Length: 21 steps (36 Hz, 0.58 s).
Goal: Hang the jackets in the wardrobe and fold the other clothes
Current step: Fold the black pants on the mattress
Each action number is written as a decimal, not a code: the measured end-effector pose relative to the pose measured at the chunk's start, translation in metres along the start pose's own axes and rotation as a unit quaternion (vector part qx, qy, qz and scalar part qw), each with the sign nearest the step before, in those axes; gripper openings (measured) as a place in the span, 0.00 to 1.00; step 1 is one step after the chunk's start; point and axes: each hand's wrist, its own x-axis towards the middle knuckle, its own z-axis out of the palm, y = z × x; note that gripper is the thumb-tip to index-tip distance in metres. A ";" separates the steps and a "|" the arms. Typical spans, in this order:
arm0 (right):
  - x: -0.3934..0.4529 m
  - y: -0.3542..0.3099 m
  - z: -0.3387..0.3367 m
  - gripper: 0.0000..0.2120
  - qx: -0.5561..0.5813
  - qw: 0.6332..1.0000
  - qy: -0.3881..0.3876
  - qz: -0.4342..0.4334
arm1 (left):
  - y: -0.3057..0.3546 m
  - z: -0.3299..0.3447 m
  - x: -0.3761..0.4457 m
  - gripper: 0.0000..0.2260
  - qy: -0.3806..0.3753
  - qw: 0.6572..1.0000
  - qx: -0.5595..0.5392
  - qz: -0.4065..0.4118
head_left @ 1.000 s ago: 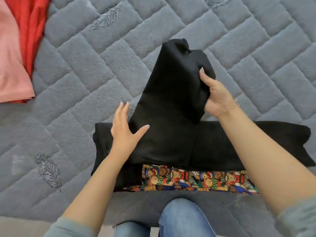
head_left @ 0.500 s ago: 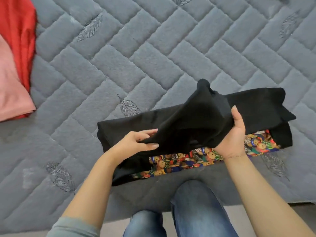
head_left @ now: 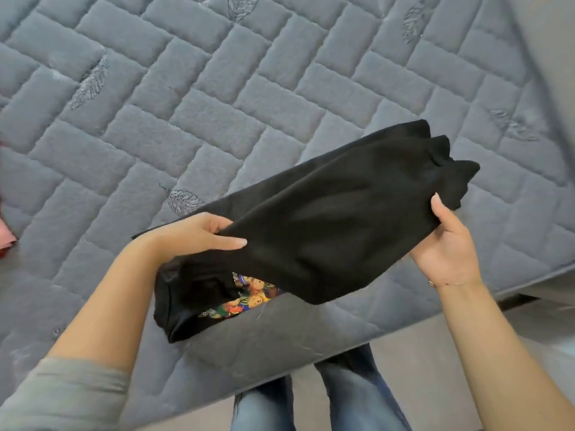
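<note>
Black garment (head_left: 326, 225), folded into a long band, held above the near edge of a grey quilted bed (head_left: 217, 98). Left hand (head_left: 199, 236): grip pinches the band's near-left end, thumb on top, fingers tucked under the cloth. Right hand (head_left: 448, 244): grip clasps the far-right end, thumb (head_left: 437, 203) on the upper face, fingers hidden behind the fabric. Between the two grips the cloth sags in soft folds. Below the left grip the garment's lower layer hangs to the bed's edge, showing a colourful teddy-bear printed panel (head_left: 249, 293). Beyond the right grip, bunched black corners stick out. Beneath both grips: blue jeans (head_left: 351, 399) of the person. Far left of the left grip: a sliver of pink and red cloth (head_left: 4, 241).
</note>
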 end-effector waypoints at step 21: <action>0.148 -0.017 -0.079 0.20 -0.089 0.991 0.094 -0.011 | -0.016 0.119 0.147 0.29 0.418 0.830 0.366 -0.051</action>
